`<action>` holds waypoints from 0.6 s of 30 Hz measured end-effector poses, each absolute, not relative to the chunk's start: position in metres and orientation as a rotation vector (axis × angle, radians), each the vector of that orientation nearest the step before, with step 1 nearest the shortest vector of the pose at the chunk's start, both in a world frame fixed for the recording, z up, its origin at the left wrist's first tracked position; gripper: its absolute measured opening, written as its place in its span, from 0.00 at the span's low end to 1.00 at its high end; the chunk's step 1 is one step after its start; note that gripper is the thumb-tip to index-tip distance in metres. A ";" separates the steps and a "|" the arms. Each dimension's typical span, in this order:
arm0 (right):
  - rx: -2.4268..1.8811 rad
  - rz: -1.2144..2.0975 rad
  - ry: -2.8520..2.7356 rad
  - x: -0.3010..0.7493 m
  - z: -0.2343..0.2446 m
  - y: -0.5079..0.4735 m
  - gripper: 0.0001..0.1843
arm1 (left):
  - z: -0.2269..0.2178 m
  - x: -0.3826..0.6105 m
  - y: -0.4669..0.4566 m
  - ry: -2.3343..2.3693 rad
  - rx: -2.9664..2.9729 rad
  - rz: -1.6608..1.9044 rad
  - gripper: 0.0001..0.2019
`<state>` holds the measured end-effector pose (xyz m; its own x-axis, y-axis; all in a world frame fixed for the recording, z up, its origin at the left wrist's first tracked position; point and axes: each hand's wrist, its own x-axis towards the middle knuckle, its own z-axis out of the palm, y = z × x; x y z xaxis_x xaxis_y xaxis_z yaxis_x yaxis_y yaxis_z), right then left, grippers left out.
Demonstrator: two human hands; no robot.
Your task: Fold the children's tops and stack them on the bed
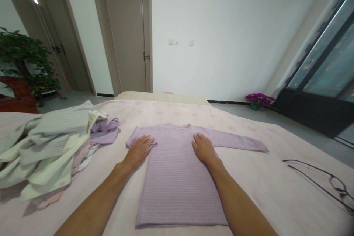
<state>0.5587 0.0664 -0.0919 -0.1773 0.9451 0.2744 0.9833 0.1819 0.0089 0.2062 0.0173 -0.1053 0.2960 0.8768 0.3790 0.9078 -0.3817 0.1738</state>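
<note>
In the head view: a lilac striped shirt [179,184], spread flat on a pink cloth [257,184] straight in front of the person, between a heap of clothes [55,132] to the left and a pair of glasses [342,193] well apart to the right. Over the left-side sleeve [139,131], the left hand [139,149]: palm down, fingers almost straight and close together, touching the fabric; no telling from above about a pinch underneath. By the opposite armpit, the right hand [204,147]: lowered onto the chest, loosely open, fingers slightly bent, with nothing visibly gripped.

Possible trouble, as a judgement: creasing or skewing of the body, from uneven drag under the palms; a lopsided lie, from a left-side sleeve apparently doubled back against a right-side sleeve [240,141] stretched out; a shifted side edge, from brushing by the right forearm just over it.

As for direction: neckline [179,129] away from the person, hem [179,225] toward the person, long axis of the body running nearly straight from near to far. Crosswise to that axis, the right-side sleeve, its cuff pointing right and slightly nearer than its shoulder.
</note>
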 end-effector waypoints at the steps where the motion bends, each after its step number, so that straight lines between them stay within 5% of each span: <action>1: -1.867 -0.271 -2.243 0.559 -0.092 0.066 0.26 | -0.105 0.206 0.017 -1.700 -2.470 -0.648 0.20; 18: -1.850 -0.235 -2.244 0.559 -0.091 0.066 0.26 | -0.104 0.207 0.016 -1.707 -2.456 -0.641 0.20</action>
